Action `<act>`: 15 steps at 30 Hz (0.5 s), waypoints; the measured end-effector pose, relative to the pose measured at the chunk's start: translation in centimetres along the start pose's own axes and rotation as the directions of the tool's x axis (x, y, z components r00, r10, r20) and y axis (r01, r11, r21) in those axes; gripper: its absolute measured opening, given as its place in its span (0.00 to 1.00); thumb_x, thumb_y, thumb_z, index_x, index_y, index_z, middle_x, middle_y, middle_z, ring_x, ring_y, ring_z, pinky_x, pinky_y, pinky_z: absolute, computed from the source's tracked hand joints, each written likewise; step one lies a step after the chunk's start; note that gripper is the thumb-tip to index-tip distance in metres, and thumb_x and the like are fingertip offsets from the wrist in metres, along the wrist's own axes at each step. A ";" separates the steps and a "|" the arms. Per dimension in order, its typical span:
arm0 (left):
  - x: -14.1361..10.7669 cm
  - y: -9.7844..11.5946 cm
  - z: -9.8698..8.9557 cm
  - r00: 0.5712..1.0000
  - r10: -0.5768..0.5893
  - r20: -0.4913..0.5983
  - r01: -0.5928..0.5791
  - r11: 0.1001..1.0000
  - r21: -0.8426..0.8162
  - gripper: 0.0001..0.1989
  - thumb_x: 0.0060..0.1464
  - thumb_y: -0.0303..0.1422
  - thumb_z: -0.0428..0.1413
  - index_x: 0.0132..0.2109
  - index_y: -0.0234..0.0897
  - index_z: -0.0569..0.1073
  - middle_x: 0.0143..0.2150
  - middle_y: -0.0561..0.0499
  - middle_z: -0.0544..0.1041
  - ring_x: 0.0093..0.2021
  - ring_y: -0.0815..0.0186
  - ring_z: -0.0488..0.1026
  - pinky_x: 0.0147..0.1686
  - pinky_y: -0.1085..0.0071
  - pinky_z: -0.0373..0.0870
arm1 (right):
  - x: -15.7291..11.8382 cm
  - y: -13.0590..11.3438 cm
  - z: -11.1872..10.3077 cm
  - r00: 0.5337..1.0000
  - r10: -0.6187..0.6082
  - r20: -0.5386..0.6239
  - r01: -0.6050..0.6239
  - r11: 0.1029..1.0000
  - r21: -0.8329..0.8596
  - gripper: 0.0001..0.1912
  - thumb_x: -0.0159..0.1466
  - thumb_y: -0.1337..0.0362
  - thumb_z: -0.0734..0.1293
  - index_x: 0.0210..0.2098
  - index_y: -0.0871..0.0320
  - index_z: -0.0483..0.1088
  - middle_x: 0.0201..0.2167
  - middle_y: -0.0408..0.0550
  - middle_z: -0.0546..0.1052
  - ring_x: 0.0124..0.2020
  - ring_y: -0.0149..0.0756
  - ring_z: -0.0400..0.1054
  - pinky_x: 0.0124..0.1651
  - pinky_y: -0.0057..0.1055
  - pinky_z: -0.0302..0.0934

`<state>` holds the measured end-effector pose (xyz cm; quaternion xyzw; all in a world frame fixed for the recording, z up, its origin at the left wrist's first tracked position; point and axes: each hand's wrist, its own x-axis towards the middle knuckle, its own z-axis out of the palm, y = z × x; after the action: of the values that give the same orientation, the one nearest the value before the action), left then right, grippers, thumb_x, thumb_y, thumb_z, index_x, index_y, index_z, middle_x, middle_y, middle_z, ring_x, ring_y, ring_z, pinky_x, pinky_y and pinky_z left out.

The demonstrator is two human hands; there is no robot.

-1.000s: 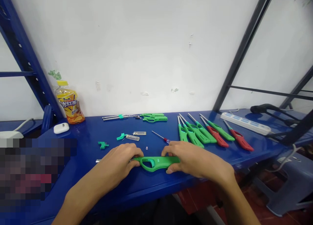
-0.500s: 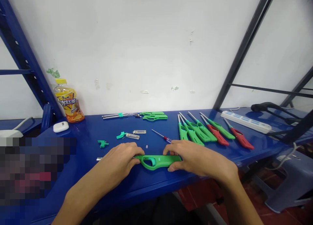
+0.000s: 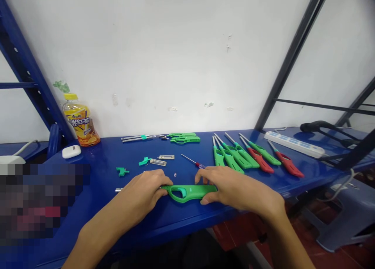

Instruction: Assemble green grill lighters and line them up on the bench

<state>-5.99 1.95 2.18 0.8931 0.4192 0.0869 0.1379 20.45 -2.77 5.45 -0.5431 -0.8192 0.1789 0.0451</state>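
A green long-necked lighter (image 3: 195,191) lies sideways near the front of the blue table, its trigger loop toward the left. My left hand (image 3: 152,185) pinches its neck end; the metal tube passes beneath that hand, and its tip shows at the left. On the handle's right end my right hand (image 3: 215,185) has its thumb and fingers closed. Just behind the hands lie a screwdriver (image 3: 193,161), a tiny pale part (image 3: 175,175), two clear fuel cartridges (image 3: 158,162) and a green trigger piece (image 3: 122,171).
Several green and red lighters (image 3: 254,159) lie in a row at right, beside a white power strip (image 3: 294,144). Metal tubes (image 3: 136,138) and green casings (image 3: 185,139) rest along the wall. A drink bottle (image 3: 80,120) and white case (image 3: 71,151) stand at left.
The camera view has shifted very slightly. Both hands keep the same hold on the lighter, and nothing else has visibly moved.
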 end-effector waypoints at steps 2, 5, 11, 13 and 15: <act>0.0 0.0 0.0 1.000 0.000 -0.003 0.000 1.000 -0.003 0.13 0.67 0.29 0.55 0.52 0.44 0.81 0.49 0.48 0.81 0.51 0.55 0.76 0.53 0.60 0.71 | -0.2 0.0 -0.1 1.000 0.007 -0.026 -0.006 1.000 0.015 0.15 0.68 0.50 0.71 0.49 0.51 0.72 0.48 0.45 0.77 0.51 0.45 0.69 0.47 0.36 0.61; 0.1 0.0 0.0 1.000 0.002 -0.006 -0.002 1.000 -0.008 0.13 0.67 0.29 0.54 0.51 0.44 0.81 0.49 0.49 0.81 0.51 0.55 0.76 0.53 0.60 0.71 | -0.6 0.3 -0.3 0.997 0.013 -0.081 -0.014 1.000 -0.006 0.15 0.69 0.48 0.70 0.45 0.52 0.71 0.45 0.45 0.75 0.47 0.42 0.70 0.44 0.34 0.60; 0.0 -0.3 0.3 1.000 0.013 -0.025 -0.013 1.000 -0.009 0.13 0.67 0.30 0.54 0.52 0.44 0.82 0.49 0.48 0.81 0.51 0.55 0.77 0.52 0.61 0.71 | -0.2 1.1 -0.6 0.996 0.080 0.032 -0.080 0.997 -0.003 0.14 0.67 0.49 0.71 0.36 0.51 0.71 0.33 0.42 0.75 0.37 0.39 0.68 0.32 0.32 0.54; 0.0 -0.4 0.4 0.999 0.027 -0.038 -0.028 1.000 -0.009 0.13 0.67 0.30 0.54 0.52 0.44 0.82 0.49 0.48 0.81 0.50 0.55 0.77 0.51 0.63 0.71 | 0.1 1.2 -0.5 0.992 0.116 0.056 -0.118 0.993 0.018 0.14 0.64 0.49 0.73 0.34 0.51 0.72 0.31 0.42 0.76 0.37 0.39 0.69 0.30 0.32 0.53; 0.1 -0.5 0.3 0.998 0.036 -0.047 -0.036 0.999 -0.012 0.13 0.67 0.30 0.55 0.52 0.45 0.82 0.48 0.48 0.81 0.50 0.56 0.77 0.50 0.64 0.70 | 0.4 1.3 -0.4 0.989 0.140 0.050 -0.142 0.989 0.042 0.15 0.61 0.49 0.75 0.33 0.52 0.73 0.31 0.42 0.77 0.37 0.39 0.70 0.30 0.31 0.53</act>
<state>-6.17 2.26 1.72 0.8974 0.4057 0.1127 0.1321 21.51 -1.88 5.39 -0.5941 -0.7752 0.2131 0.0253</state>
